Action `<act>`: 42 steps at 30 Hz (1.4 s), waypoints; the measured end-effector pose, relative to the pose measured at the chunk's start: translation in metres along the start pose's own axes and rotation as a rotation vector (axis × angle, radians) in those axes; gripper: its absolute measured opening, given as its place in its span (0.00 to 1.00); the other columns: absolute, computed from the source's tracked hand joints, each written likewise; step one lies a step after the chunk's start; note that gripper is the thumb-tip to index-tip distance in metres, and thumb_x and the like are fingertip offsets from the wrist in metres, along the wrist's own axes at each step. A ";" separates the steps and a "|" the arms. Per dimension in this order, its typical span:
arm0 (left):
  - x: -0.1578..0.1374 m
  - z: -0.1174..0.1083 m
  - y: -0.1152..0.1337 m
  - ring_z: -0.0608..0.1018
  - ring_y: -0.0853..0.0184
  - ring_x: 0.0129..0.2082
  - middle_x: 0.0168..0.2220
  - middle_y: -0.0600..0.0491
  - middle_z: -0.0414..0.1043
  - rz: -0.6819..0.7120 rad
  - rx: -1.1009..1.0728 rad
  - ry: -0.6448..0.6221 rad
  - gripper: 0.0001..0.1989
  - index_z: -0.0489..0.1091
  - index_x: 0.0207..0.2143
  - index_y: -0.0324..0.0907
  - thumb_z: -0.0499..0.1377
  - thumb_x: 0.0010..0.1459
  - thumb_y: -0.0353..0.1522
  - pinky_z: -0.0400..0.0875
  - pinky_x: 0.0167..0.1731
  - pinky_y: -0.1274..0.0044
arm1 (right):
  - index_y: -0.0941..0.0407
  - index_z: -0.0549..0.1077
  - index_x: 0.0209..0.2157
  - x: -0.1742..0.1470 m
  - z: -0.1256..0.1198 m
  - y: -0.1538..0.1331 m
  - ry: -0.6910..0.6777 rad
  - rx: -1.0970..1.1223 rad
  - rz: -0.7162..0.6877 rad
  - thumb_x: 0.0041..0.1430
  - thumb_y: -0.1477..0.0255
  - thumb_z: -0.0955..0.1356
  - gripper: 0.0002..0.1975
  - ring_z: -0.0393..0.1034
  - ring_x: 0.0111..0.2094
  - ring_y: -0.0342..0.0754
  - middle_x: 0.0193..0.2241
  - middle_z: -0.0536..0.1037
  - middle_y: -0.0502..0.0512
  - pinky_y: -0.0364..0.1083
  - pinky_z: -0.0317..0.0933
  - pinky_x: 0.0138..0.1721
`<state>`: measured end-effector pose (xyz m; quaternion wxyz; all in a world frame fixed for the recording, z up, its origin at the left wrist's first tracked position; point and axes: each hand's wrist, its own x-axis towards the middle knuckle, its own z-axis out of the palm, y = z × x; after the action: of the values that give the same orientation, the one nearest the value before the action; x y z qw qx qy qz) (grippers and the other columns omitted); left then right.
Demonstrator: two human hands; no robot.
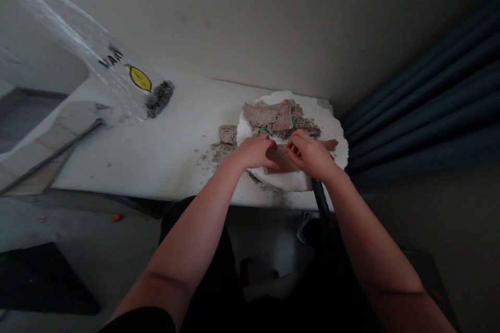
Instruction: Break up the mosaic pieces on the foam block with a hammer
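Observation:
A thin brown piece, like cardboard or a tile backing, lies between my hands on a ragged white sheet. My left hand rests at its left end, thumb and fingers spread apart. Over its right part, my right hand has its fingers curled into a pinch; what they hold, if anything, is too small to make out. Just behind lie a larger brown perforated piece with green edges and heaped grey crumbs. Below my right hand, a black handle projects past the table edge.
The white table stands against a wall, with grey crumbs scattered left of the sheet. A clear plastic bag with a yellow print is at the left. Blue curtains hang at the right. A dark flat object lies lower left.

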<state>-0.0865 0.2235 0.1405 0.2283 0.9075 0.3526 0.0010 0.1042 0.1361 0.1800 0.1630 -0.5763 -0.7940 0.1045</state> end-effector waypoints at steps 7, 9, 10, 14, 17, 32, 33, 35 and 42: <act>-0.011 -0.011 0.001 0.73 0.62 0.46 0.44 0.50 0.74 0.144 -0.182 0.012 0.18 0.76 0.41 0.46 0.57 0.57 0.46 0.65 0.48 0.70 | 0.55 0.68 0.34 -0.005 0.032 -0.001 0.116 0.283 0.047 0.67 0.70 0.62 0.07 0.68 0.35 0.47 0.37 0.70 0.56 0.45 0.62 0.35; -0.015 -0.015 0.000 0.74 0.65 0.41 0.40 0.52 0.75 0.157 -0.253 -0.058 0.15 0.76 0.39 0.45 0.55 0.60 0.43 0.65 0.44 0.72 | 0.55 0.69 0.34 -0.004 0.033 -0.003 0.115 0.341 0.050 0.67 0.69 0.63 0.08 0.68 0.36 0.47 0.36 0.70 0.55 0.45 0.63 0.35; -0.017 -0.016 -0.002 0.74 0.66 0.39 0.38 0.52 0.76 0.153 -0.278 -0.085 0.15 0.76 0.38 0.45 0.54 0.60 0.43 0.65 0.42 0.73 | 0.55 0.70 0.34 -0.004 0.032 -0.003 0.106 0.367 0.045 0.67 0.68 0.64 0.08 0.68 0.35 0.47 0.36 0.71 0.55 0.45 0.63 0.35; -0.029 -0.018 -0.019 0.74 0.68 0.32 0.30 0.54 0.76 0.079 -0.326 -0.330 0.14 0.76 0.33 0.44 0.58 0.54 0.43 0.65 0.36 0.75 | 0.56 0.72 0.38 -0.004 0.026 0.009 0.149 0.366 0.069 0.65 0.65 0.66 0.09 0.68 0.34 0.46 0.37 0.72 0.55 0.44 0.63 0.33; -0.039 -0.009 -0.031 0.73 0.69 0.27 0.23 0.55 0.74 -0.011 -0.352 -0.621 0.10 0.75 0.25 0.43 0.62 0.47 0.41 0.64 0.30 0.77 | 0.56 0.73 0.38 -0.005 0.025 0.022 0.198 0.304 0.091 0.65 0.65 0.66 0.09 0.69 0.35 0.47 0.36 0.72 0.55 0.45 0.63 0.34; -0.048 0.034 -0.052 0.78 0.59 0.44 0.45 0.45 0.79 -0.225 0.159 -0.458 0.22 0.77 0.46 0.46 0.64 0.45 0.34 0.70 0.42 0.72 | 0.57 0.72 0.36 -0.010 0.051 0.039 -0.101 0.100 0.018 0.64 0.74 0.65 0.04 0.68 0.39 0.49 0.37 0.74 0.57 0.47 0.61 0.42; -0.049 0.031 -0.053 0.78 0.58 0.45 0.46 0.44 0.79 -0.247 0.171 -0.482 0.22 0.77 0.46 0.45 0.64 0.46 0.34 0.70 0.42 0.71 | 0.57 0.72 0.35 -0.008 0.053 0.039 -0.118 0.108 0.002 0.63 0.74 0.65 0.04 0.68 0.39 0.49 0.37 0.74 0.56 0.46 0.60 0.42; -0.050 0.025 -0.049 0.78 0.57 0.44 0.45 0.42 0.79 -0.263 0.179 -0.524 0.20 0.78 0.44 0.44 0.64 0.47 0.35 0.70 0.43 0.70 | 0.56 0.72 0.35 -0.005 0.056 0.038 -0.145 0.108 -0.010 0.62 0.75 0.65 0.03 0.68 0.37 0.48 0.36 0.74 0.55 0.45 0.60 0.40; -0.055 0.036 0.021 0.80 0.53 0.36 0.35 0.42 0.80 -0.086 0.083 -0.686 0.16 0.80 0.34 0.41 0.68 0.43 0.41 0.73 0.38 0.65 | 0.56 0.70 0.31 0.004 0.056 0.033 -0.183 0.062 0.012 0.58 0.76 0.65 0.03 0.66 0.34 0.47 0.33 0.74 0.55 0.44 0.57 0.36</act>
<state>-0.1089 0.1598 0.1252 0.2962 0.8479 0.2930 -0.3279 0.1105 0.1516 0.1177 0.1068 -0.5637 -0.7986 0.1820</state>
